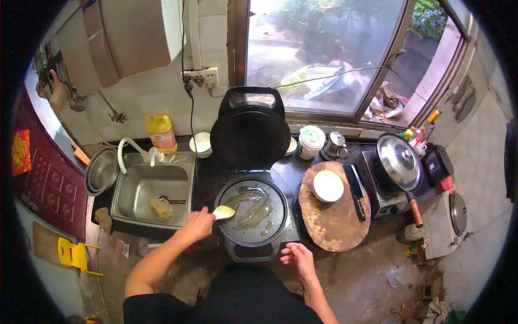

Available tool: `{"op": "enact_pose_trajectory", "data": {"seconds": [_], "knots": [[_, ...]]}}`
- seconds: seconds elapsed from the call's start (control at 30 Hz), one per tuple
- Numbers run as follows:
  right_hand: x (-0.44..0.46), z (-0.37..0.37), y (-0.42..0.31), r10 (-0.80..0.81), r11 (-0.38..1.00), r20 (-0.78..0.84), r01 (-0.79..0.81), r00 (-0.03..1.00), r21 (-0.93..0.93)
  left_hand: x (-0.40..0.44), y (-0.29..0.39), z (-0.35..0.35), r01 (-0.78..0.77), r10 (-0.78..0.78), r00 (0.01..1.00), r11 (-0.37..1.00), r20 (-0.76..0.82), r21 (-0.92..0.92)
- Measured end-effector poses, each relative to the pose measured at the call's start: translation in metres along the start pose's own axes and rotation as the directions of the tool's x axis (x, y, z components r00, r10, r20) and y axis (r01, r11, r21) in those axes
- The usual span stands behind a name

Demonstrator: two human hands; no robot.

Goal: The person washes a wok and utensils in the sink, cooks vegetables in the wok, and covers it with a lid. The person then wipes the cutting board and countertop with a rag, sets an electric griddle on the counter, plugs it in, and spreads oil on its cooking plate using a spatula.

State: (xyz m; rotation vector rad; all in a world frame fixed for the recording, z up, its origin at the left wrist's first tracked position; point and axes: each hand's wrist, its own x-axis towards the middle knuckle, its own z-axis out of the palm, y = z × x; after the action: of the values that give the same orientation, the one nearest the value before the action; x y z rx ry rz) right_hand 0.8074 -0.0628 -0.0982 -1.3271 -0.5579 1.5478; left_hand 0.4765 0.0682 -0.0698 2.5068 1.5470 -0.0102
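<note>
My left hand [198, 224] is closed round the handle of a small white spoon [224, 212], whose yellowish bowl is over the left edge of an electric griddle's lower plate [229, 190]. Streaks of shiny oil [253, 208] lie spread on that dark plate. The griddle's black lid [250, 137] stands raised behind it. To the right of the griddle's front handle, my right hand [299, 260] hovers with loosely bent fingers apart and nothing in them.
Right of the griddle, a round wooden board [318, 227] carries a white bowl [328, 186] and a knife [356, 194]. Farther right, a lidded wok [398, 161] sits on a stove. A steel sink [143, 183] with a sponge-like lump [160, 208] is at the left.
</note>
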Motion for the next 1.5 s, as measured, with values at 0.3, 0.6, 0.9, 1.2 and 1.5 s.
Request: {"op": "enact_pose_trajectory", "data": {"seconds": [0.3,0.6,0.9,1.2,1.5], "knots": [[0.003,0.012,-0.01,0.007,0.999,0.046,-0.005,0.999,-0.035,-0.009,0.046,-0.002,0.021,-0.01,0.999,0.939,0.032,-0.344],[0.005,0.018,-0.002,0.021,0.994,0.101,-0.01,0.995,-0.112,0.033,0.058,0.024,0.087,-0.11,0.981,0.985,-0.158,-0.148],[0.05,0.065,0.052,0.222,0.972,0.354,-0.236,0.909,-0.002,-0.032,0.154,0.019,0.266,-0.277,0.96,0.845,0.045,-0.464],[0.109,0.055,0.031,0.147,0.934,0.157,-0.085,0.976,-0.347,-0.055,0.147,0.025,0.034,-0.162,0.977,0.768,-0.142,-0.64],[0.219,0.045,0.052,-0.226,0.697,0.276,0.353,0.934,-0.624,-0.108,0.141,-0.084,-0.268,-0.099,0.945,0.313,-0.312,-0.911]]}}
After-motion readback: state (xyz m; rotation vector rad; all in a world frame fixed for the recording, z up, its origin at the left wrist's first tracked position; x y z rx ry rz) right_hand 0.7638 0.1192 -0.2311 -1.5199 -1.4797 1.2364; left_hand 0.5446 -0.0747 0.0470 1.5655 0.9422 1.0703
